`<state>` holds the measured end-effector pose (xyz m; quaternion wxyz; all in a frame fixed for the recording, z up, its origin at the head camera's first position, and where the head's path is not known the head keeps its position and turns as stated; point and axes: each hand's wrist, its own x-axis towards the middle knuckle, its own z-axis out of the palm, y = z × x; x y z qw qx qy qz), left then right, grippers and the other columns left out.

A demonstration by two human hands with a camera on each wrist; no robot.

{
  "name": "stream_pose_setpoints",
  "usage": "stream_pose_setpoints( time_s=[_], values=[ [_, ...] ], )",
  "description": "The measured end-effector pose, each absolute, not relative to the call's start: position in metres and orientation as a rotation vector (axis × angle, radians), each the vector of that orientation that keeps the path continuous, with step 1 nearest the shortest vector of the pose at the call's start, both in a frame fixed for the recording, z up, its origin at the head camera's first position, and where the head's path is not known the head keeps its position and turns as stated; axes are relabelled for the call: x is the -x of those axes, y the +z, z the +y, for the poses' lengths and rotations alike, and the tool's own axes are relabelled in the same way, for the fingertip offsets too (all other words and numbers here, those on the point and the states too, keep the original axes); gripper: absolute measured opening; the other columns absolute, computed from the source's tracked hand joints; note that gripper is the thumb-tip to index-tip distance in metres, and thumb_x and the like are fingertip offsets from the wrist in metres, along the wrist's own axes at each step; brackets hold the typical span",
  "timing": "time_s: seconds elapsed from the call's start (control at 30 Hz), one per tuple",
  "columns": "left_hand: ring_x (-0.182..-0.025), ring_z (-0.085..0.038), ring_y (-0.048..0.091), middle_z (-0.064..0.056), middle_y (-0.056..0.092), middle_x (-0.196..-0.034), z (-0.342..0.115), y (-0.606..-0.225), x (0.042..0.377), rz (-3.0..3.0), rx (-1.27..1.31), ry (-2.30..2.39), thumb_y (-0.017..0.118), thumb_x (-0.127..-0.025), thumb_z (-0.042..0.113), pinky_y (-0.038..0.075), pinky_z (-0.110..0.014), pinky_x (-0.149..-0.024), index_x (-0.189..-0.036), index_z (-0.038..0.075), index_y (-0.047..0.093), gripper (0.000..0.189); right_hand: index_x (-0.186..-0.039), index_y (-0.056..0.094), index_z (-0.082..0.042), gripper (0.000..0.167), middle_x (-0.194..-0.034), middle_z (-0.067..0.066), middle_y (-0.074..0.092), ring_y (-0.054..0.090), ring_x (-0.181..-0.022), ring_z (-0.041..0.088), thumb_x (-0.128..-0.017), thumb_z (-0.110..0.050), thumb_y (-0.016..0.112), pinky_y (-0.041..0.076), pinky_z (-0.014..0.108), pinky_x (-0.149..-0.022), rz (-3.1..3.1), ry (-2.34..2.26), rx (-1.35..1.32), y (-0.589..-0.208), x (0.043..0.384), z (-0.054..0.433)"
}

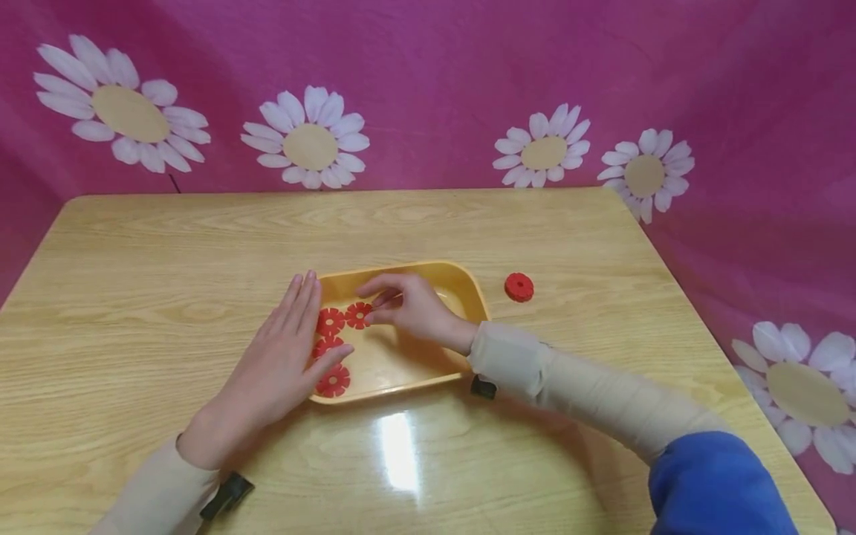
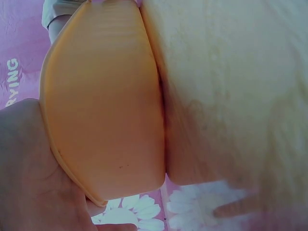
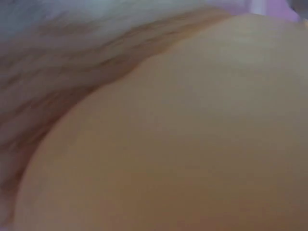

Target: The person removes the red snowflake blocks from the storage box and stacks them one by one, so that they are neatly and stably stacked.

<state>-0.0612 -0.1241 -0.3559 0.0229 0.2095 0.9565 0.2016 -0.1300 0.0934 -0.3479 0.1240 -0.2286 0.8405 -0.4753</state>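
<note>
A yellow tray (image 1: 381,368) sits on the wooden surface (image 1: 200,245); the left hand (image 1: 277,364) lies along the tray's left end, fingers straight and close together, thumb spread over three red discs (image 1: 341,384) inside it; the right hand (image 1: 417,308) reaches into the tray, fingers bent, tips at a fourth disc (image 1: 354,318); from where I stand I cannot tell whether they pinch it; a red stack (image 1: 516,290) stands near the tray's right end.

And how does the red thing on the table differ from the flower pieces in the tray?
The red thing sits beside the tray; the flower pieces lie inside it. The red thing looks thick, perhaps a stack; the flower pieces look thin and flat. Both are red and roundish.
</note>
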Motion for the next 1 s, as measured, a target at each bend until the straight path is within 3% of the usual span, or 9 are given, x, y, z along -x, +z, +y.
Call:
stream_pose_setpoints(
  time_s=[0.33, 0.6, 0.8, 1.0],
  values=[
    [-0.149, -0.027, -0.008, -0.011, -0.005, -0.164, -0.125, -0.356, 0.06, 2.96, -0.633, 0.63, 0.055, -0.094, 0.054, 0.017, -0.055, -0.116, -0.156, 0.001, 0.002, 0.098, -0.117, 0.068, 0.001, 0.035, -0.112, 0.011, 0.07, 0.066, -0.096, 0.021, -0.083, 0.005, 0.075, 0.051, 0.02, -0.083, 2.499, -1.203, 0.725, -0.363, 0.132, 0.083],
    [-0.149, -0.027, -0.007, -0.011, -0.005, -0.164, -0.123, -0.355, 0.062, 2.948, -0.635, 0.641, 0.056, -0.094, 0.054, 0.017, -0.055, -0.116, -0.156, 0.001, 0.002, 0.098, -0.111, 0.071, -0.002, 0.031, -0.107, 0.007, 0.068, 0.056, -0.098, 0.019, -0.081, -0.004, 0.08, 0.043, 0.028, -0.089, 2.626, -0.909, 0.821, -0.364, 0.131, 0.085],
    [-0.149, -0.028, -0.007, -0.012, -0.004, -0.164, -0.124, -0.356, 0.062, 2.959, -0.643, 0.638, 0.057, -0.094, 0.053, 0.017, -0.055, -0.116, -0.155, 0.0, 0.004, 0.097, -0.102, 0.071, -0.005, 0.028, -0.091, 0.004, 0.059, 0.048, -0.089, 0.018, -0.078, -0.01, 0.084, 0.039, 0.027, -0.08, 2.608, -0.827, 0.826, -0.36, 0.129, 0.085],
    [-0.149, -0.028, -0.007, -0.012, -0.004, -0.164, -0.123, -0.355, 0.062, 2.951, -0.648, 0.645, 0.056, -0.094, 0.054, 0.017, -0.056, -0.115, -0.156, 0.0, 0.003, 0.098, -0.097, 0.067, -0.006, 0.025, -0.092, 0.003, 0.057, 0.05, -0.087, 0.017, -0.078, -0.008, 0.084, 0.043, 0.023, -0.075, 2.545, -0.879, 0.774, -0.359, 0.128, 0.087]
  ],
)
